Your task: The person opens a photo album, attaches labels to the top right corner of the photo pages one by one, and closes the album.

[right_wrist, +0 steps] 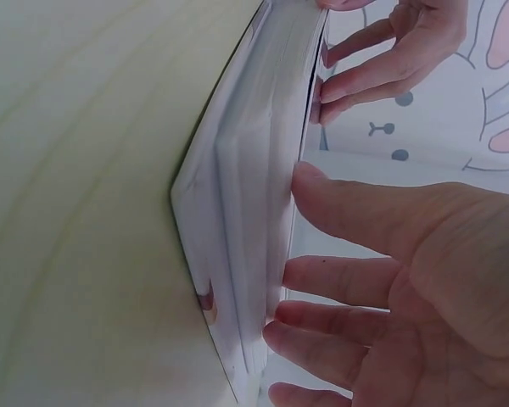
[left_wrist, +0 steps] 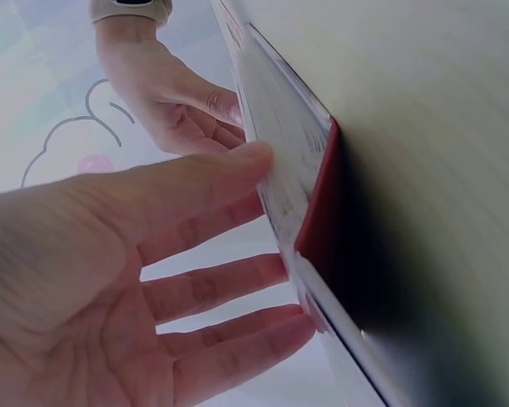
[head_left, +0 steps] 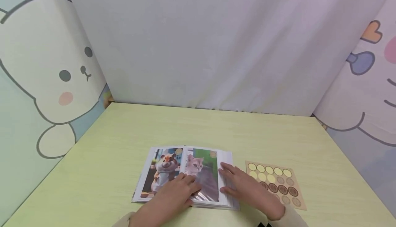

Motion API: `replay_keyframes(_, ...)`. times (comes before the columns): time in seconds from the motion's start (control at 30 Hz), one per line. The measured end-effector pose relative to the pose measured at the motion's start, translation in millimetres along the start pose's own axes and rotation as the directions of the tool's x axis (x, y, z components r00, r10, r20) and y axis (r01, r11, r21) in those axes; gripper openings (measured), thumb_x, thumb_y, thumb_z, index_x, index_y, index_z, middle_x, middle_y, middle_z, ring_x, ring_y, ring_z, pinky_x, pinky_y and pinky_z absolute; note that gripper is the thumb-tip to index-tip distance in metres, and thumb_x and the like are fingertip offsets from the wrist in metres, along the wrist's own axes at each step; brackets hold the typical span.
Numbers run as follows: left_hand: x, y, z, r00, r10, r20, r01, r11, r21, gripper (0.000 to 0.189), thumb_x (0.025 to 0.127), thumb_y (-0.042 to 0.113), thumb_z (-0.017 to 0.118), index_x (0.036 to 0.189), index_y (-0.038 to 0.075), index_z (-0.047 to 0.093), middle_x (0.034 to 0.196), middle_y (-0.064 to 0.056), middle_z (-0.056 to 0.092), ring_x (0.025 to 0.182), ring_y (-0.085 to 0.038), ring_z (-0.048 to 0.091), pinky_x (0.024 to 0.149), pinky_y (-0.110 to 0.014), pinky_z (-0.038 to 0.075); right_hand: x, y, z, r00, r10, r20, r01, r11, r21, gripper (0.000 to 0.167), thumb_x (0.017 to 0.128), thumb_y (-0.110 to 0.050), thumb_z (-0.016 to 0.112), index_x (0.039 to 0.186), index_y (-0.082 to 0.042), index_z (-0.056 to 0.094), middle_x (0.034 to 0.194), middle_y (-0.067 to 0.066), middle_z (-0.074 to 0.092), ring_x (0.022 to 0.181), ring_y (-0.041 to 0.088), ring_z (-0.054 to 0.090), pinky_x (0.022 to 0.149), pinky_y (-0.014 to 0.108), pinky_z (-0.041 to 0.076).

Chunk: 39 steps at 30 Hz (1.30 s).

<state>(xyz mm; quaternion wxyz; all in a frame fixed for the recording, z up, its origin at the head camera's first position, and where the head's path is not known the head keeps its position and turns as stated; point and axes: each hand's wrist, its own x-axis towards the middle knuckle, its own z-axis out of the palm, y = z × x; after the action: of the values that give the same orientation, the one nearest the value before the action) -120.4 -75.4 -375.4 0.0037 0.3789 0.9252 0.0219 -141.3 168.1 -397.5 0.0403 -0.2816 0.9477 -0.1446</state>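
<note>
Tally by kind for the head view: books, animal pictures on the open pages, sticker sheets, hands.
Book: 1
Hamster picture and cat picture: 2
Sticker sheet: 1
Left hand and right hand: 2
Total: 6

— Where could a hand pass?
— Over the bare tabletop (head_left: 92, 172), on the left of the open album (head_left: 206, 175), and also behind it, until the white cloth (head_left: 201, 48).
— And from the front or the right?
— In front, the left hand (head_left: 177, 190) lies across; at right, the right hand (head_left: 245, 185) stands between album and flat sticker sheet (head_left: 278, 184).
</note>
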Motion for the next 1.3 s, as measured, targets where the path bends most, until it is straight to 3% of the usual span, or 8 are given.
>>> replay_keyframes(0.27, -3.1, -0.6, -0.3, 0.999, 0.015, -0.034, -0.015, 1.000, -0.017, 0.030, 0.082, 0.027, 0.068, 0.111, 0.022, 0.063, 0.114, 0.002, 0.060, 0.093, -0.016, 0.056, 0.076, -0.026, 0.051, -1.3, -1.2, 0.4, 0.999, 0.028, 0.014, -0.029, 1.000, 0.006, 0.056, 0.085, -0.033, 0.064, 0.129, -0.001, 0.052, 0.143, 0.017, 0.041, 0.120, 0.049, 0.045, 0.097, 0.055, 0.040)
replay_keyframes(0.63, -4.7, -3.3, -0.8, 0.998, 0.022, -0.050, -0.023, 0.999, -0.024, 0.022, 0.082, 0.026, 0.068, 0.103, 0.022, 0.064, 0.109, 0.004, 0.061, 0.093, -0.014, 0.057, 0.078, -0.024, 0.050, -1.2, -2.3, -0.3, 0.999, 0.034, 0.002, -0.034, 0.999, -0.016, 0.057, 0.084, -0.035, 0.064, 0.129, -0.001, 0.053, 0.143, 0.016, 0.042, 0.118, 0.049, 0.046, 0.097, 0.055, 0.040)
replay_keyframes(0.93, -3.5, -4.4, -4.7, 1.000, -0.014, 0.016, 0.015, 0.998, -0.061, 0.032, 0.084, 0.028, 0.066, 0.116, 0.023, 0.064, 0.117, 0.003, 0.060, 0.102, -0.016, 0.058, 0.084, -0.030, 0.051, -1.8, -1.9, 0.5, 1.000, 0.027, -0.006, -0.027, 1.000, -0.010, 0.055, 0.084, -0.033, 0.065, 0.127, -0.002, 0.054, 0.143, 0.015, 0.042, 0.121, 0.046, 0.046, 0.097, 0.055, 0.040)
replay_keyframes(1.1, -5.2, -5.2, -6.4, 1.000, -0.009, -0.023, 0.008, 0.998, -0.064, 0.033, 0.083, 0.026, 0.067, 0.116, 0.024, 0.064, 0.115, 0.002, 0.062, 0.100, -0.015, 0.060, 0.080, -0.030, 0.053, -2.1, -2.0, -0.3, 1.000, 0.015, -0.009, -0.015, 0.999, -0.036, 0.054, 0.084, -0.033, 0.065, 0.127, -0.002, 0.055, 0.142, 0.015, 0.043, 0.123, 0.042, 0.046, 0.098, 0.053, 0.040)
replay_keyframes(1.3, -5.8, -5.9, -8.5, 0.996, 0.036, -0.080, -0.041, 0.997, -0.060, 0.030, 0.084, 0.022, 0.066, 0.114, 0.020, 0.065, 0.109, 0.003, 0.065, 0.097, -0.013, 0.063, 0.077, -0.027, 0.054, -2.3, -2.8, -0.9, 1.000, 0.024, -0.007, -0.024, 0.999, -0.039, 0.053, 0.084, -0.031, 0.065, 0.127, -0.002, 0.055, 0.142, 0.015, 0.043, 0.120, 0.045, 0.047, 0.096, 0.054, 0.041)
